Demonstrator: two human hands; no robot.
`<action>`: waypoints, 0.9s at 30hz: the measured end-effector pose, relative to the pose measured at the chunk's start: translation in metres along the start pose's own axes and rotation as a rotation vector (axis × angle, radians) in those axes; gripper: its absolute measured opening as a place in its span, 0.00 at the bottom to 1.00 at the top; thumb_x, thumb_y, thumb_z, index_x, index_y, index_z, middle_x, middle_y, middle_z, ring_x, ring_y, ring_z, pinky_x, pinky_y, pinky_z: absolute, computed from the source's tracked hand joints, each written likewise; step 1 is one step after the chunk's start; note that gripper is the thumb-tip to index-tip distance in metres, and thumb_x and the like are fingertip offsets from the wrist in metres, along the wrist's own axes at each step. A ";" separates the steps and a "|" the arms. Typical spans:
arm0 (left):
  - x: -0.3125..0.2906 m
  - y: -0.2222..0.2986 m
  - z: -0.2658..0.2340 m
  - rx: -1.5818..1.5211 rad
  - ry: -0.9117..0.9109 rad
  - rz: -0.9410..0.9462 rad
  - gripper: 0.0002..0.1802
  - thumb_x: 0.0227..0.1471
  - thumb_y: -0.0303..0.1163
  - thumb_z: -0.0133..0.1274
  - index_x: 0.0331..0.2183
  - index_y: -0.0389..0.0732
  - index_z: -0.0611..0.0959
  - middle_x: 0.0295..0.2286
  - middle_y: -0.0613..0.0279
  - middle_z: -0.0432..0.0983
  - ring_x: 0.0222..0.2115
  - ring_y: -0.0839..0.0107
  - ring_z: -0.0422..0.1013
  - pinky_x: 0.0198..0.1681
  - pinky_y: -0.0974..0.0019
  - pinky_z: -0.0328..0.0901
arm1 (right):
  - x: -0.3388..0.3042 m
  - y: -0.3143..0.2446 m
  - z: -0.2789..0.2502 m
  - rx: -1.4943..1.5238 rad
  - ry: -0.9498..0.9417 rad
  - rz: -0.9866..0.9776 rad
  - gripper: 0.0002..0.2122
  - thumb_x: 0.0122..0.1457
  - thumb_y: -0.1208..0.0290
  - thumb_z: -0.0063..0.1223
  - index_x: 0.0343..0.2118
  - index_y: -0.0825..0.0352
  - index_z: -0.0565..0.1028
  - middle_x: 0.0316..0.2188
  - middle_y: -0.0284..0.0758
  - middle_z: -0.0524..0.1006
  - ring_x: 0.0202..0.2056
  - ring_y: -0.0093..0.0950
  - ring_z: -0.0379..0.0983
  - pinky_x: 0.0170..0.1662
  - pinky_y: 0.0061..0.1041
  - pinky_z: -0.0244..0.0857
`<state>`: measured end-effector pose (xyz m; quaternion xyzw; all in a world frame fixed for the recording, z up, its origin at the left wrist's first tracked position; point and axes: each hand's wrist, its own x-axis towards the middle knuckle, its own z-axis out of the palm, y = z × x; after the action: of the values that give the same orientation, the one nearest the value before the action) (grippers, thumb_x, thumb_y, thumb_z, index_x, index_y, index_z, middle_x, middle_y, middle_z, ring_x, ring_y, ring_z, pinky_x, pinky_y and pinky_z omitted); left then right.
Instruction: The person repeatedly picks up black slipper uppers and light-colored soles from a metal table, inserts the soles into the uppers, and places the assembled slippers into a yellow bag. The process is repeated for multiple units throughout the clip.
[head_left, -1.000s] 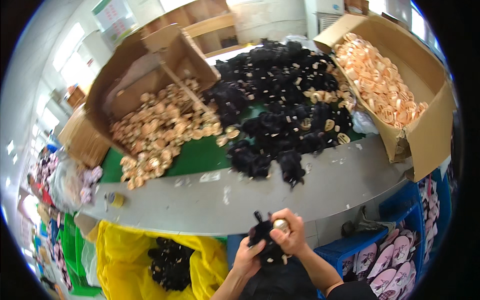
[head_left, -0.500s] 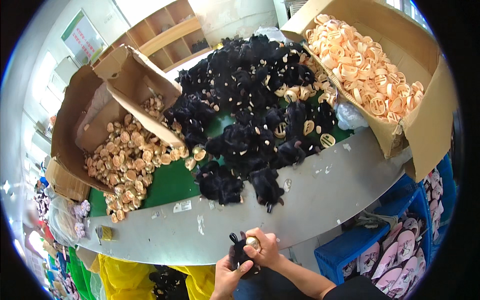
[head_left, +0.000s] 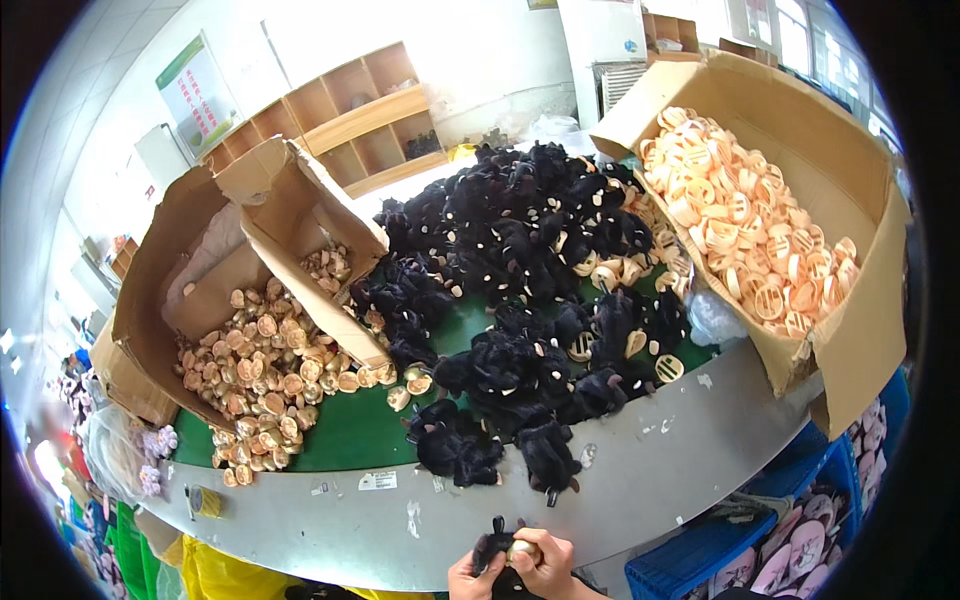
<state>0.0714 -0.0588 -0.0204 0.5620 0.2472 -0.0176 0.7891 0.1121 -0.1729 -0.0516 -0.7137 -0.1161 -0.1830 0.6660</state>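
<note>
At the near edge of the table my left hand (head_left: 472, 581) is closed on a small black plush piece (head_left: 490, 547) with a black loop on top. My right hand (head_left: 549, 565) grips a shiny gold dome-shaped shell (head_left: 521, 552) and holds it against the plush piece. The fingers partly cover both, so I cannot tell how they are joined. Closest to my hands on the metal rim lies another black plush piece (head_left: 547, 458). Behind it a big heap of black plush pieces (head_left: 510, 235) spreads over the green tabletop.
Gold shells (head_left: 270, 385) spill from a torn cardboard box (head_left: 165, 240) at left. At right a tilted carton (head_left: 855, 370) holds peach slotted plastic rings (head_left: 750, 220). A yellow tape roll (head_left: 205, 502) lies on the metal rim (head_left: 330, 525). Blue crates (head_left: 700, 555) stand low right.
The view has tilted up, so the table and my hands sit lower in the picture. My hands still hold the plush piece and the gold shell, now side by side.
</note>
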 end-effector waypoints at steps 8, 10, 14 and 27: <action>0.006 0.009 0.006 0.011 -0.078 -0.043 0.11 0.61 0.30 0.60 0.44 0.36 0.84 0.33 0.71 0.78 0.31 0.82 0.69 0.33 0.75 0.66 | 0.000 -0.005 0.001 -0.071 0.049 0.169 0.12 0.61 0.62 0.62 0.39 0.66 0.77 0.18 0.29 0.64 0.19 0.21 0.59 0.22 0.23 0.59; 0.008 0.013 0.002 0.026 -0.106 -0.069 0.13 0.60 0.32 0.61 0.44 0.36 0.84 0.32 0.70 0.79 0.30 0.82 0.69 0.32 0.74 0.67 | -0.006 -0.002 0.000 -0.113 0.035 0.187 0.14 0.60 0.61 0.63 0.40 0.66 0.78 0.20 0.33 0.71 0.20 0.23 0.66 0.24 0.25 0.65; 0.008 -0.010 -0.009 0.041 -0.085 0.030 0.09 0.59 0.30 0.62 0.39 0.36 0.83 0.29 0.70 0.76 0.28 0.80 0.68 0.28 0.71 0.67 | -0.020 0.004 0.001 -0.263 0.014 0.136 0.15 0.59 0.59 0.65 0.40 0.67 0.78 0.20 0.38 0.75 0.20 0.33 0.74 0.26 0.31 0.69; -0.019 -0.005 -0.033 0.016 -0.151 0.257 0.11 0.56 0.27 0.65 0.35 0.37 0.78 0.29 0.70 0.77 0.30 0.82 0.71 0.36 0.76 0.68 | -0.021 -0.027 0.012 -0.412 0.015 -0.232 0.13 0.64 0.62 0.57 0.38 0.69 0.80 0.17 0.41 0.74 0.18 0.37 0.75 0.24 0.32 0.67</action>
<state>0.0412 -0.0356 -0.0256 0.5924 0.1128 0.0394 0.7967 0.0828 -0.1569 -0.0361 -0.8151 -0.1527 -0.2833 0.4818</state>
